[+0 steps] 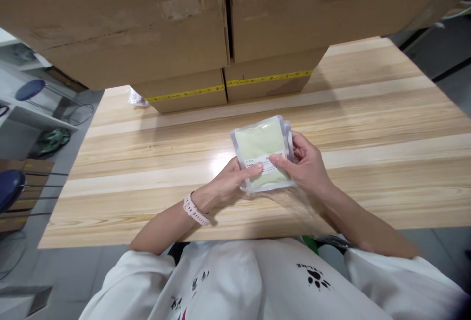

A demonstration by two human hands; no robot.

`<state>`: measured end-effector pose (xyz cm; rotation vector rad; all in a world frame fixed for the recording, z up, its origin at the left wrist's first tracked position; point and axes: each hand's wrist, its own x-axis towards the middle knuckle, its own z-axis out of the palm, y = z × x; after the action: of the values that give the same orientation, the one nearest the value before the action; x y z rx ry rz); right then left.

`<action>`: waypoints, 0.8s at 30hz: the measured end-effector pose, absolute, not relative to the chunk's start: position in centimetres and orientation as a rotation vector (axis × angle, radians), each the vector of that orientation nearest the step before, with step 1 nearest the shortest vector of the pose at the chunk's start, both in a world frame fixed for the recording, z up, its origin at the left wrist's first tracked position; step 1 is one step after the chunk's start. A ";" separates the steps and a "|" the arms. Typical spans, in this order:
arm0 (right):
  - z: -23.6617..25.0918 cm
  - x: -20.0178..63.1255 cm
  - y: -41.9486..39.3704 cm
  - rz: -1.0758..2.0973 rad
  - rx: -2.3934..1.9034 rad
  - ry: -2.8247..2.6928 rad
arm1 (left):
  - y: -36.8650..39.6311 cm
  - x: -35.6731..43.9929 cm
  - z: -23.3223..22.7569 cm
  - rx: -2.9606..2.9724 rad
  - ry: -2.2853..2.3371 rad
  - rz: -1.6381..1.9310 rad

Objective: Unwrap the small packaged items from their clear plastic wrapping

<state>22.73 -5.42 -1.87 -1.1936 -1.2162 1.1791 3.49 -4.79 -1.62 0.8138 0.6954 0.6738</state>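
Note:
Between my two hands is a small stack of flat, clear-edged sachets (259, 141) filled with something pale green. A white printed label crosses the front one. My left hand (235, 178) grips the lower left edge, thumb lying over the label. On the right side, my right hand (303, 163) holds the stack with its thumb on the label and fingers behind, partly hidden. Below the sachets a clear plastic bag (294, 204) hangs down toward the table's front edge, near my right wrist. How many sachets are stacked I cannot tell.
Large cardboard boxes (147, 25) are stacked across the back of the wooden table (147, 173), the lower ones banded with yellow tape (268, 78). A crumpled clear plastic piece (137, 97) lies beside them. Blue-topped stools (30, 89) stand on the floor at left.

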 end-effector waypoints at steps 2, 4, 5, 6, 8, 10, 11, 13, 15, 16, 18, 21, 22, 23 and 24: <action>-2.3 23.1 -4.9 1.003 -1.250 -1.303 | -4.7 3.8 -2.0 0.738 0.722 0.733; -2.7 23.7 -4.4 0.989 -1.261 -1.324 | -4.4 3.7 -2.1 0.694 0.721 0.776; -2.9 24.0 -4.2 1.080 -1.243 -1.316 | -4.3 3.6 -2.1 0.680 0.719 0.800; -2.9 24.2 -4.1 1.222 -1.209 -1.299 | -4.2 3.5 -2.0 0.669 0.718 0.825; -2.8 24.2 -4.4 1.532 -1.103 -1.246 | -3.9 3.2 -1.8 0.656 0.726 0.876; -2.6 23.6 -4.9 1.724 -1.007 -1.185 | -3.7 3.1 -1.7 0.658 0.748 0.911; -2.6 23.2 -5.2 1.747 -0.991 -1.151 | -3.6 3.2 -1.6 0.665 0.763 0.921; -2.5 22.4 -5.6 1.682 -1.028 -1.084 | -3.2 3.7 -1.6 0.692 0.789 0.934; -2.5 22.1 -5.5 1.569 -1.092 -1.031 | -2.8 4.7 -1.5 0.742 0.789 0.938; -2.5 22.3 -5.3 1.525 -1.113 -1.011 | -2.6 5.3 -1.5 0.774 0.779 0.940; -2.6 23.2 -4.8 1.469 -1.135 -0.971 | -2.2 6.4 -1.5 0.848 0.776 0.958; -3.3 26.4 -4.4 1.389 -1.216 -0.865 | -1.7 7.0 -2.0 0.949 0.881 0.975; -3.7 27.9 -4.2 1.338 -1.264 -0.818 | -1.5 6.9 -2.3 0.967 0.924 0.948; -4.3 29.6 -3.9 1.259 -1.327 -0.777 | -1.3 6.8 -2.7 0.979 0.955 0.908; -4.9 31.4 -3.4 1.160 -1.395 -0.747 | -1.1 6.7 -3.1 0.987 0.972 0.861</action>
<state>31.37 -3.44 -4.89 -1.3949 -0.7475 1.1599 6.68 -1.07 -3.09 0.9870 0.9722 0.8614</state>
